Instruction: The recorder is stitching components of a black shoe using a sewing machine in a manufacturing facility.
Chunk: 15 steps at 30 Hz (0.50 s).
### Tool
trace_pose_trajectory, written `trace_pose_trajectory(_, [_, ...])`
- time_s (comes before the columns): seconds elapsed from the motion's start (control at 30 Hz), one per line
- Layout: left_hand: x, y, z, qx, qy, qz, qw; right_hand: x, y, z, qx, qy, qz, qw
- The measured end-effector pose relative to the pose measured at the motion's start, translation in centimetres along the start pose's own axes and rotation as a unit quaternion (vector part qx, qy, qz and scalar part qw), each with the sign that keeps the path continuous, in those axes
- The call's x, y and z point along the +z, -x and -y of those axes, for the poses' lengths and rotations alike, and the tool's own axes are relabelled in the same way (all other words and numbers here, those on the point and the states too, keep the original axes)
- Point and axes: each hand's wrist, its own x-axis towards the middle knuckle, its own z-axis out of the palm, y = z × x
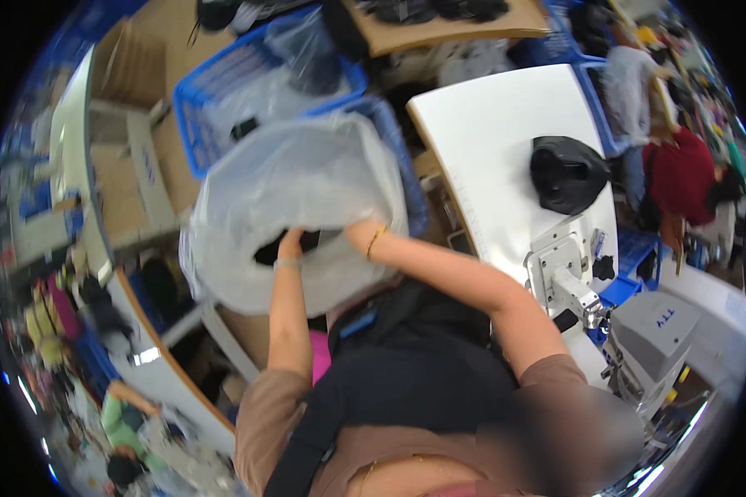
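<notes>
A large, cloudy plastic bag [298, 178] stands wide in front of me. Dark fabric-like material [266, 253] shows through its opening. My left hand [290, 246] reaches down into that opening beside the dark material; its fingertips are hidden, so I cannot tell whether they grip it. At the right side of the opening, my right hand [363, 235], with a yellowish bracelet at the wrist, is closed on the bag's plastic. Part of its fingers is covered by the plastic.
Behind the bag is a blue basket [189, 137] lined with clear plastic. A white worktable [489, 124] on the right carries a black moulded cap-like piece [568, 174] and a grey sewing machine [651, 331]. Another table [170, 381] lies at left. Other people are further off on both sides.
</notes>
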Motion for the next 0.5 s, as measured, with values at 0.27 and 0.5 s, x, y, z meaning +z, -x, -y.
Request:
trace_pose_trajectory(0.27, [-5.1,8.4,-4.4,0.031,0.151,0.269,0.951,-1.8,-1.0,-7.8,0.058,0.1,-0.142,0.983])
trace_pose_trajectory(0.5, [-4.1,19.3,-8.4,0.211,0.178,0.395,0.876,-10.9,4.7,-0.4,-0.257,-0.246,0.1,0.929])
